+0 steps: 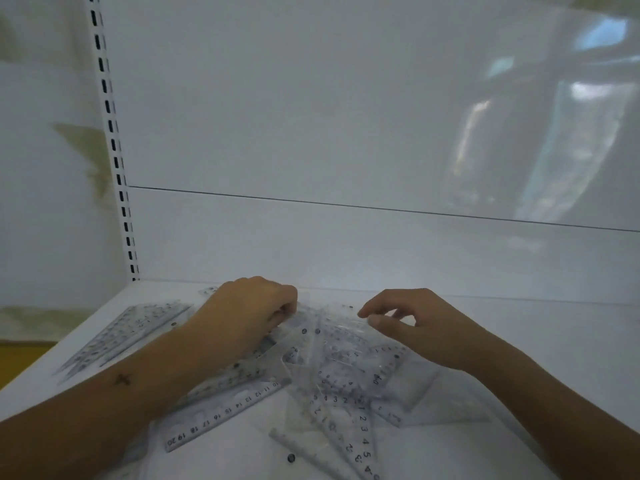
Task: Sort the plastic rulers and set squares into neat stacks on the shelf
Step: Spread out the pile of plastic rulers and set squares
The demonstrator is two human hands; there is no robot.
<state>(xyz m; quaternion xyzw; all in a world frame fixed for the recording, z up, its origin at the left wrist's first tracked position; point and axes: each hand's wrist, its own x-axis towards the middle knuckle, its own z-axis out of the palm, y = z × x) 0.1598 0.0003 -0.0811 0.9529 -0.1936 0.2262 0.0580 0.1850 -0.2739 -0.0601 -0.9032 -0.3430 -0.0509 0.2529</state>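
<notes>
Nearby, both hands (332,317) rest on jumbled rulers (332,382) beside a stack (124,334).

Back panel (346,98): white, glossy, in two sections divided by a thin dark seam (381,207) running slightly downward to the right. Blurred reflections (540,133) of bright bluish-white patches at upper right. Upright (112,143): white metal, one column of dark slots, leaning in the wide-angle view, at the panel's left edge. Wall (45,202): pale, left of the upright, with faint olive stains. Yellow strip (20,362): low at far left, identity unclear. Light: soft, even, cool; weak shadows.
</notes>
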